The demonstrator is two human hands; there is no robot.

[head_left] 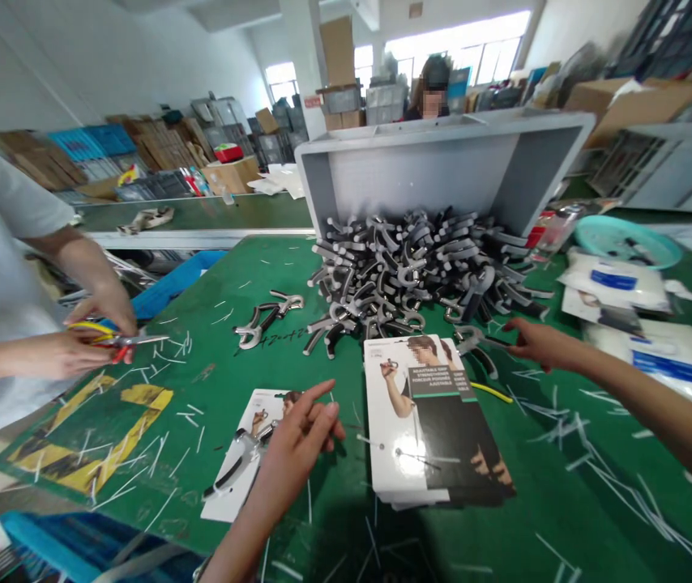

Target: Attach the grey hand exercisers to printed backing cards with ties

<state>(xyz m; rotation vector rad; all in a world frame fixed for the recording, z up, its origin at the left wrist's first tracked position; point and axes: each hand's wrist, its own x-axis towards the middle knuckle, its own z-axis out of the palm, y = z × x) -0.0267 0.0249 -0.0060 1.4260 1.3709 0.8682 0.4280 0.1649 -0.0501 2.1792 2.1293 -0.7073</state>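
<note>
My left hand (301, 441) hovers over a printed card (247, 453) that carries a grey and black hand gripper (242, 452); its fingers are held together, index finger pointing out, with nothing in them. My right hand (537, 342) reaches to the edge of a large pile of grey and black hand grippers (419, 267), fingertips at one gripper (473, 338) lying by the pile, fingers partly curled. Between my hands lies a stack of printed packaging cards (431, 421).
A tipped grey bin (443, 158) stands behind the pile. At the left a co-worker's hands (87, 336) hold yellow-handled scissors (118, 338). White cable-tie offcuts litter the green table (565, 486). Plastic bags (625, 291) and a teal bowl (625, 240) lie at the right. Another person sits behind the bin.
</note>
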